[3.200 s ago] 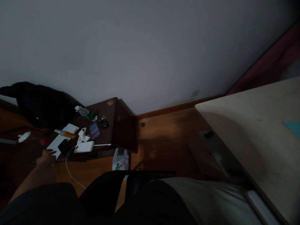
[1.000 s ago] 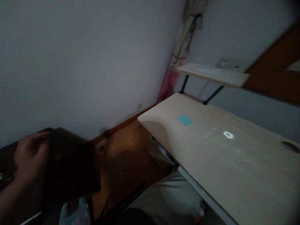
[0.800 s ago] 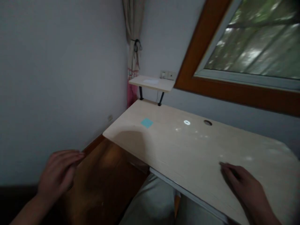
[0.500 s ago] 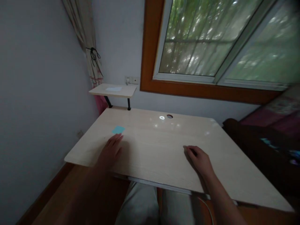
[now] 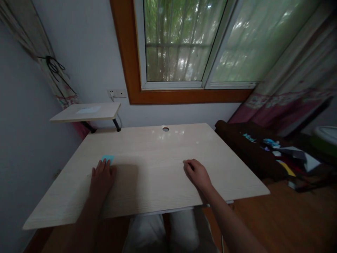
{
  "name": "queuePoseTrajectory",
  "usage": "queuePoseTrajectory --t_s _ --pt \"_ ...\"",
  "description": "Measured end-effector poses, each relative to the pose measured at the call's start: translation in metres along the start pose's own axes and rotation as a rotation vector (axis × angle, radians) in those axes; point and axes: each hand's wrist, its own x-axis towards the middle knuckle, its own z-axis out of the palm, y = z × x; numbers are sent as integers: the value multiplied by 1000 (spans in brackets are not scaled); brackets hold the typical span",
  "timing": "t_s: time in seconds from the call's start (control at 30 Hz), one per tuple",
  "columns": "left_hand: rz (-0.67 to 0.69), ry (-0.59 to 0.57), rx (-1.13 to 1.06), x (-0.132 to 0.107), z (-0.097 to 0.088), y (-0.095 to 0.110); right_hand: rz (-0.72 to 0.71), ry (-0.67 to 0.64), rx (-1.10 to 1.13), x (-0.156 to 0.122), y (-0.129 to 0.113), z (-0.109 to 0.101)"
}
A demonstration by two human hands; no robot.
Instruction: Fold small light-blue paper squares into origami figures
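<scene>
A light-blue square of paper (image 5: 108, 158) lies on the pale wooden desk (image 5: 155, 182), left of its middle. My left hand (image 5: 102, 174) is open, its fingers stretched out and their tips over the near edge of the paper. To the right, my right hand (image 5: 198, 172) rests on the desk with thumb and forefinger pinched together. A tiny pale tip shows at the fingers, too small to name. Apart from that paper, nothing lies close to either hand.
A small raised shelf (image 5: 107, 109) bearing a white sheet (image 5: 88, 109) stands at the desk's back left. Near the back edge is a round cable hole (image 5: 165, 129). Right of the desk, a dark brown surface (image 5: 234, 140) carries assorted items. A window (image 5: 173, 52) lies beyond.
The view has turned to the right, so more of the room's right side shows. My left hand has moved forward onto the blue paper. The right hand stays pinched on the desk.
</scene>
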Motion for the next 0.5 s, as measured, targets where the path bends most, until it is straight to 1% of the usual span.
queuePoseTrajectory --t_s 0.17,0.4,0.5 --pt "36 -4 32 1 -5 3 -6 18 -32 1 -1 -1" --pt "25 5 0 3 -11 8 -28 -26 -82 9 -6 0" --pt "29 -10 -14 4 -13 8 -35 -35 -82 9 -7 0"
